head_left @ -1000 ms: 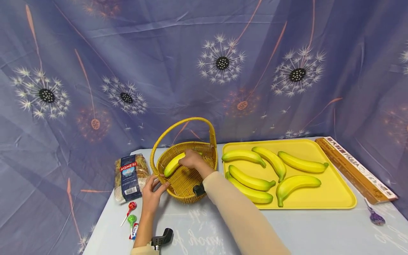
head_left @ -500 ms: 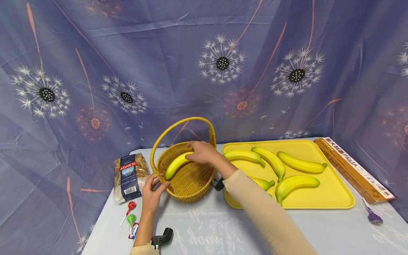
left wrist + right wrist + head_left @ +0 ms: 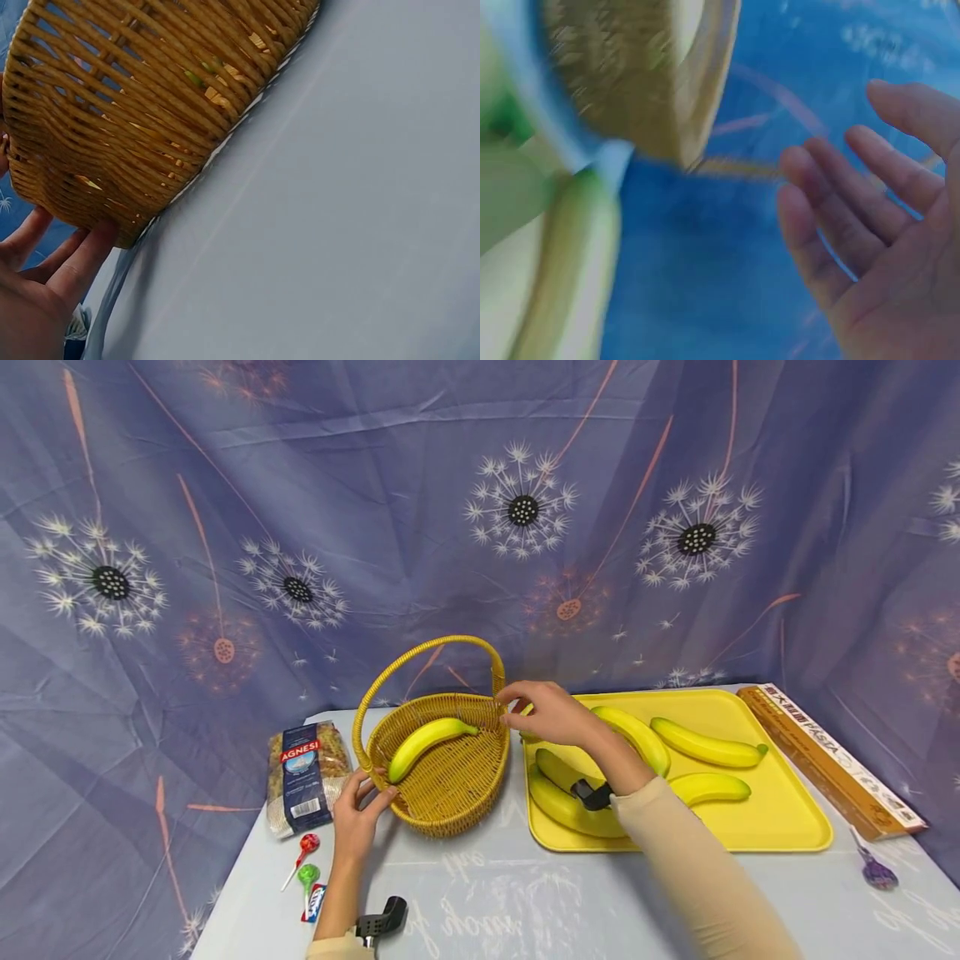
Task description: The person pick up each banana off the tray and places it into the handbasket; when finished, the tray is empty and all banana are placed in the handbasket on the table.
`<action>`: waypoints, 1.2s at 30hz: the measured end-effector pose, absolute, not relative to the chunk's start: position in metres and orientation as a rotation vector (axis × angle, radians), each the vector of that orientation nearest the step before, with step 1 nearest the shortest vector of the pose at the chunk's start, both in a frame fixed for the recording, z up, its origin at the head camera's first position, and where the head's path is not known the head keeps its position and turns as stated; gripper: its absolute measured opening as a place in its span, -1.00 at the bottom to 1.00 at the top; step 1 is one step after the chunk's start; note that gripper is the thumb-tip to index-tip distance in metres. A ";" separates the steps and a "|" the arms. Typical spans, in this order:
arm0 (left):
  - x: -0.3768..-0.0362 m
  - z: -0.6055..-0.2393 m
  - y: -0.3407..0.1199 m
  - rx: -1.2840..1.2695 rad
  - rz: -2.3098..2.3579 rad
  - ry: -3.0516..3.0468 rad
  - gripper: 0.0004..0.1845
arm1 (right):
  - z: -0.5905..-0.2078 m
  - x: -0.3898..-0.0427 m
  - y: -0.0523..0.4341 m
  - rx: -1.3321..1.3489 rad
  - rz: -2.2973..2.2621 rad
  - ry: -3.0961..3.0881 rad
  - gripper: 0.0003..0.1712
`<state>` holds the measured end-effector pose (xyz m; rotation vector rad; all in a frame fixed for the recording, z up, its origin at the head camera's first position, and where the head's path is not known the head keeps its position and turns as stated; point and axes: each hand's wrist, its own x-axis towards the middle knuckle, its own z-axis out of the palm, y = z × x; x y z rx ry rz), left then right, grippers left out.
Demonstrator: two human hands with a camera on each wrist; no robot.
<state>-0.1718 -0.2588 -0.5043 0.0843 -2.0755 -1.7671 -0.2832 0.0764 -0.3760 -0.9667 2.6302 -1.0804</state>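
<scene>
Since a second ago, the right hand (image 3: 551, 714) has let go of the banana (image 3: 427, 740) and pulled back to the right, out of the basket (image 3: 450, 777) and over the near-left part of the tray (image 3: 787, 810).

Largest first: a blue cloth printed with dandelions hangs behind and covers the desk (image 3: 525, 902). On the desk, a yellow tray holds five more bananas; a long pasta box (image 3: 832, 760) lies along its right side. Left of the tray stands the wicker basket with its arched handle. A pasta bag (image 3: 306, 772) lies left of the basket, with lollipops (image 3: 307, 860) in front of it.

The one banana in the basket lies on the weave, its long axis running from near-left up to far-right, stem end toward the tray.

The right hand hovers empty, fingers loosely spread, just right of the basket rim; the tray bananas lie directly under and to the right of it, closer to this hand than to the other. The left hand (image 3: 360, 814) rests straight fingers against the basket's near-left wall (image 3: 112, 150), steadying it without gripping.
</scene>
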 end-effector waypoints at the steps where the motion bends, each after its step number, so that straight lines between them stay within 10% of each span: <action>1: -0.170 -0.501 -0.257 0.082 -1.767 -2.074 -0.63 | -0.381 -0.286 0.086 -0.949 -1.113 2.631 -0.59; 16: -0.175 -0.513 -0.260 0.120 -1.741 -2.058 -0.60 | -0.439 -0.319 0.143 -0.514 -0.561 2.906 -0.47; 36: -0.168 -0.498 -0.257 0.137 -1.790 -2.083 -0.57 | -0.452 -0.325 0.148 -0.573 -0.218 3.013 -0.47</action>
